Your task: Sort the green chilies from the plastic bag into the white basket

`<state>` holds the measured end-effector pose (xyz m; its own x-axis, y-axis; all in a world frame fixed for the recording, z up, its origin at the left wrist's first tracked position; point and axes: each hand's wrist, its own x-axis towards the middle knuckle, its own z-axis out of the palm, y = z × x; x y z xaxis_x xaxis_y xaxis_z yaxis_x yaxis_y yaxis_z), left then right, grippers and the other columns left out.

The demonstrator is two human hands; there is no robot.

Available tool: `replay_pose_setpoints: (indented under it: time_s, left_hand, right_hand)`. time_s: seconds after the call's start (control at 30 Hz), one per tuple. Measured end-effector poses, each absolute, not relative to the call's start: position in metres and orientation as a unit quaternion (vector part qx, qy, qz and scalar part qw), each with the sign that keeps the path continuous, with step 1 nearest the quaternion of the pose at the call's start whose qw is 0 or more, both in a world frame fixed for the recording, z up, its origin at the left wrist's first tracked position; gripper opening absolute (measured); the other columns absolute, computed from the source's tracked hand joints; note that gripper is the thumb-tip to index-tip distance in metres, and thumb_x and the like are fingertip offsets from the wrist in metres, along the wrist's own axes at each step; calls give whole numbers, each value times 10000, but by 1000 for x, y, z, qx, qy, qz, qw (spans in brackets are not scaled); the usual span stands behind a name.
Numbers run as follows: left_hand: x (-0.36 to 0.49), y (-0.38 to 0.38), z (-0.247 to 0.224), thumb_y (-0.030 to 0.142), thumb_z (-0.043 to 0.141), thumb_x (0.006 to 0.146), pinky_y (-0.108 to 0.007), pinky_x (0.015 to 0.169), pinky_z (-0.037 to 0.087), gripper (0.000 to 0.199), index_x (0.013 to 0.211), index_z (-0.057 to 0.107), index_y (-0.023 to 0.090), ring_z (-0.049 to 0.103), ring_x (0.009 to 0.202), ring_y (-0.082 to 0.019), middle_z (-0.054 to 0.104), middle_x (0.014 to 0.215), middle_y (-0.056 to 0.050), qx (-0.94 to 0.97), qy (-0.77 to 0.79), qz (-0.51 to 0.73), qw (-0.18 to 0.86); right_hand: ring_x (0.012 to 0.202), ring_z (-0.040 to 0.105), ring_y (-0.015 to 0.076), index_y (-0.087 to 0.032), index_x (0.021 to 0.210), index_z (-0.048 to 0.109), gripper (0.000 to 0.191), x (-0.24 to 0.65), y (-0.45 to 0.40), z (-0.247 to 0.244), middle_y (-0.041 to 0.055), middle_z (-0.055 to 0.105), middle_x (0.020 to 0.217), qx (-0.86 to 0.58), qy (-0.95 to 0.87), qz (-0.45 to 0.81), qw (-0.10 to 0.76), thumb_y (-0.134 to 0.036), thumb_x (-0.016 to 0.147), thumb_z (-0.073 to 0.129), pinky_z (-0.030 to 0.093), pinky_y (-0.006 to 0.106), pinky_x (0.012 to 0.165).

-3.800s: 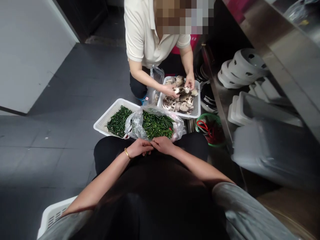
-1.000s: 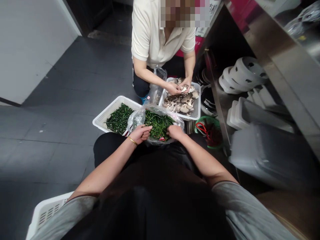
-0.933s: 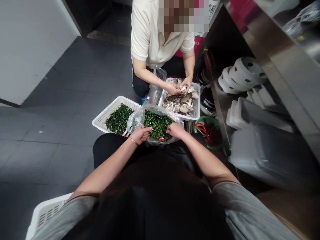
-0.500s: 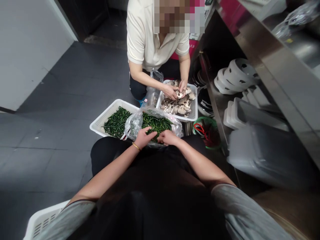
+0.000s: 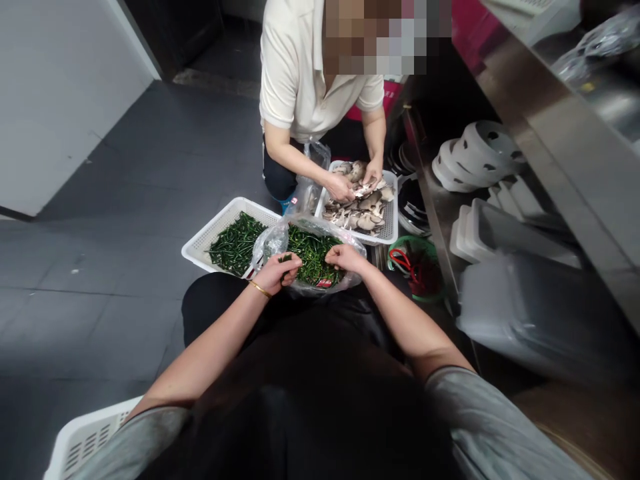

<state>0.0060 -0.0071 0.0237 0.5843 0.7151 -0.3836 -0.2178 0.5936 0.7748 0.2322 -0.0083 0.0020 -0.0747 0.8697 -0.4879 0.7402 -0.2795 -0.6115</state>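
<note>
Clear plastic bag rims slender green pods; left hand, half-curled, holds some; right hand pinched closed, contents unclear.

The clear plastic bag looks thin, crinkled and glossy, and the green vegetables have a slick shine. The perforated basket beside it is smooth white plastic. Over there, the steel ledge gleams; the big tub is cloudy plastic. The bangle is shiny gold-coloured metal, the cream shirt matt cloth.
</note>
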Motion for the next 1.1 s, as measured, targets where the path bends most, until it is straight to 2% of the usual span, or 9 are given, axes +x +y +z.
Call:
replay_pose_setpoints:
  time_s: [0.13,0.27,0.33,0.43,0.6,0.7,0.8,0.93,1.1]
  left_hand:
    - [23,-10,20,355,831,560,-152,331,141,393,745,552,147,248,336,-11,336,420,107,373,415,237,796]
    - [27,-15,20,375,829,551,-159,327,155,422,654,484,156,291,346,-15,430,455,72,375,400,243,800]
    - [25,-16,21,359,820,563,-161,326,153,397,662,499,146,319,357,-15,505,515,39,362,405,264,797]
    - [21,-17,21,324,787,593,-167,325,159,323,653,538,126,332,360,-23,502,510,27,350,402,283,798]
    - [12,-15,21,306,744,615,-166,331,150,257,698,615,100,348,378,-32,519,546,7,311,377,290,823]
    - [11,-15,22,280,772,614,-153,348,151,289,790,660,81,310,388,-19,443,491,46,327,374,288,819]
    - [15,-17,22,303,777,626,-153,351,153,299,787,657,81,290,391,-16,427,477,53,349,354,286,819]
    - [17,-21,21,323,788,615,-147,339,161,338,812,622,105,306,386,-14,478,512,47,353,365,292,810]
    - [15,-26,22,354,773,647,-133,314,177,343,765,520,154,326,373,-23,497,523,53,382,394,278,788]
  right_hand:
    - [435,501,67,-148,787,639,195,218,-10,24,-41,578,542,-564,-500,615,233,-328,729,686,402,170,409]
    - [393,445,49,-164,886,622,325,197,-22,30,-72,542,521,-538,-452,623,344,-436,718,683,363,151,361]
    - [400,469,45,-163,853,610,324,191,-32,28,-57,568,562,-551,-449,622,328,-474,765,633,350,143,346]
    - [404,497,43,-146,767,609,324,183,-53,21,-42,569,561,-562,-472,637,237,-464,821,581,354,139,350]
    - [445,548,60,-137,808,662,294,187,-69,23,-40,577,555,-498,-542,663,138,-423,819,597,417,152,412]
    - [455,551,65,-139,816,639,346,198,-60,32,-36,580,567,-546,-497,647,191,-480,814,579,401,153,401]
    - [447,542,74,-151,788,596,395,195,-54,32,-43,561,538,-526,-458,667,261,-544,800,560,399,167,401]
    - [346,414,63,-174,697,524,412,175,-63,15,-107,385,414,-511,-401,675,348,-576,741,599,326,178,352]
    - [368,432,81,-180,730,519,417,169,-75,2,-99,391,430,-490,-398,701,332,-593,764,557,332,192,370]
